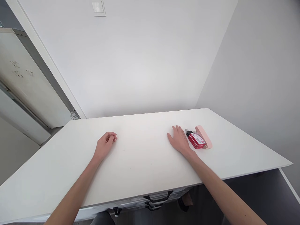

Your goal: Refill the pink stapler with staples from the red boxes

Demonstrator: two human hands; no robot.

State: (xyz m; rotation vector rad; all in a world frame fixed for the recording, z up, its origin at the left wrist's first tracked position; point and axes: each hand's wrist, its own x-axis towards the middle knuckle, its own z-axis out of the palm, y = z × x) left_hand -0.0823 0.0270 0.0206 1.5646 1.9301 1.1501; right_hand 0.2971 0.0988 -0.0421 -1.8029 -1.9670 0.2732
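My left hand [106,144] rests on its side on the white desk [136,156], left of the middle. Its fingers are loosely curled towards the thumb, and nothing shows in them. Palm down on the desk lies my right hand [179,139], its fingers spread and holding nothing. Just right of it sits a small red and white box [196,140]. Behind the box is a pale pink case [204,137], partly covered by it. A bunch of black and metal keys [188,132] lies between my right fingers and the box.
Under the front edge are drawers with black handles [159,197]. A white wall with a light switch [98,7] stands behind the desk, and a grey wall [257,78] is on the right. At the far left are a door frame [47,59] and a pale cabinet [30,75].
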